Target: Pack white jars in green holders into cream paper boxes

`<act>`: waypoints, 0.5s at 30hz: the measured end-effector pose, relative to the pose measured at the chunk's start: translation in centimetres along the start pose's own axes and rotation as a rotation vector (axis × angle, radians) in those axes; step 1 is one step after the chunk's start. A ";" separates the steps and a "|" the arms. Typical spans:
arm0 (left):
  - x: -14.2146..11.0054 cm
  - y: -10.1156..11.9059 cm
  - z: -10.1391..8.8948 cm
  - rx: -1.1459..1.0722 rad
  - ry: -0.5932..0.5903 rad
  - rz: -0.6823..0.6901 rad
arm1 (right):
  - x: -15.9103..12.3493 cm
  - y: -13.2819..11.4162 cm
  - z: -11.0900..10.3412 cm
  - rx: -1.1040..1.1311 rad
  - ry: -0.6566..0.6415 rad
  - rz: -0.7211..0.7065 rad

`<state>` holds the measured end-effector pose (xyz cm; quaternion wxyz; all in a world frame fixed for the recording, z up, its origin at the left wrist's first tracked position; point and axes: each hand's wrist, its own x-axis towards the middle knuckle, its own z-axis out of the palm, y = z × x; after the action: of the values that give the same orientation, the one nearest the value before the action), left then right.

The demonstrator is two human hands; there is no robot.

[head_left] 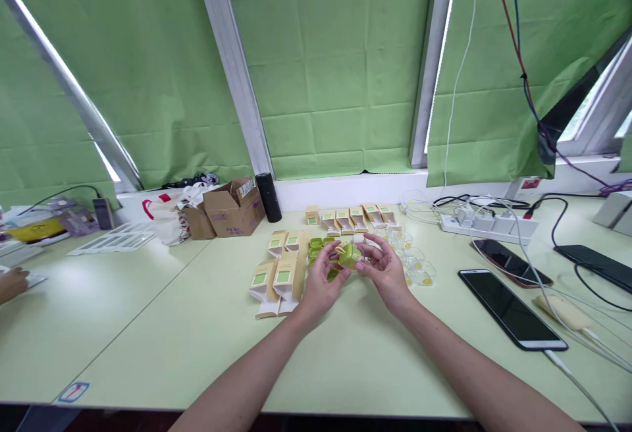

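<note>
My left hand (323, 282) and my right hand (385, 272) meet above the middle of the table. Between their fingertips is a small green container (349, 255). A beige cord-like piece and a white part show beside it, but their exact form is too small to tell. Partly hidden behind my left hand stand several more green containers (316, 243). To the left are opened beige cartons (289, 277) with green labels and white inner flaps. Close to my right hand lie several clear plastic pieces (419, 267) with yellow spots.
More beige cartons (344, 221) line the back. A cardboard box (234, 208) and a black cylinder (268, 198) stand back left. At right are a white phone (513, 309), a dark phone (511, 262), a power strip (488, 226) and cables. Another person's hand (14, 284) is at far left.
</note>
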<state>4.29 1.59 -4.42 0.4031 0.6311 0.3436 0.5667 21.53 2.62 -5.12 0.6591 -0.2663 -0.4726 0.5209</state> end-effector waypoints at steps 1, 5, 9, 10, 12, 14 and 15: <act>0.0 0.1 0.0 0.000 0.004 -0.003 | 0.0 0.0 0.0 0.000 -0.009 -0.003; -0.1 0.3 0.1 0.006 0.020 -0.014 | -0.1 -0.1 0.2 0.007 -0.034 -0.015; -0.2 0.6 0.2 0.072 0.014 -0.022 | -0.1 -0.2 0.4 0.009 -0.065 -0.030; -0.2 0.6 0.2 0.099 0.015 -0.020 | -0.2 -0.3 0.4 0.004 -0.077 -0.033; -0.2 0.6 0.1 0.154 0.020 -0.004 | -0.3 -0.6 0.4 -0.018 -0.090 -0.045; -0.2 0.6 -0.1 0.209 0.019 0.029 | -0.4 -0.9 0.3 -0.059 -0.075 -0.067; -0.2 0.6 -0.2 0.239 0.015 0.050 | -0.5 -1.1 0.3 -0.085 -0.054 -0.082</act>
<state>4.08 1.12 -3.93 0.3081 0.6789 0.3958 0.5362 21.76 1.82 -4.29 0.6547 -0.2605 -0.5226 0.4799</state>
